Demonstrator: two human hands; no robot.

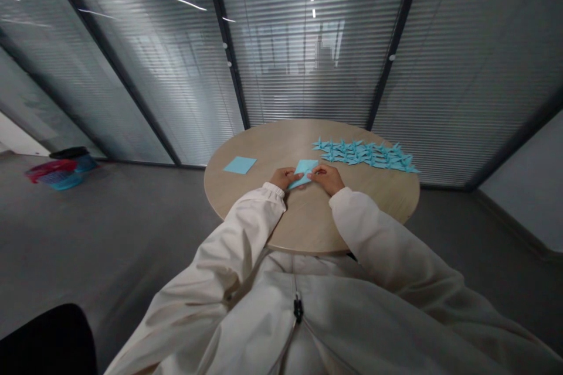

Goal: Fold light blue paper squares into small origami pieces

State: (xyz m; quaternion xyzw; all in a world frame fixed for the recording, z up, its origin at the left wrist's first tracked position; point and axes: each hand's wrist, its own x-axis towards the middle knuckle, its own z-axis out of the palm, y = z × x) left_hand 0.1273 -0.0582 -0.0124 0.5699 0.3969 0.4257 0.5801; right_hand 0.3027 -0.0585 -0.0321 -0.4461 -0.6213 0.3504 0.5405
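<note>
Between my hands is a light blue sheet of origami paper (307,167), tilted a little above the middle of the round table. My left hand (284,177) pinches its left edge with the thumb on top. At the right edge, my right hand (328,178) grips the same sheet between thumb and fingers. Whether the sheet bears a fold is too small to tell. Flat on the table to the left lies more blue paper (240,165), a single sheet or a stack. Several folded blue paper cranes (365,153) stand in close rows at the right.
The round wooden table (303,228) has its near edge against my body. Behind it rises a glass wall with blinds (308,94). Baskets or bins, one with a red liner (53,170), stand on the floor at far left. A black chair part (50,340) shows at lower left.
</note>
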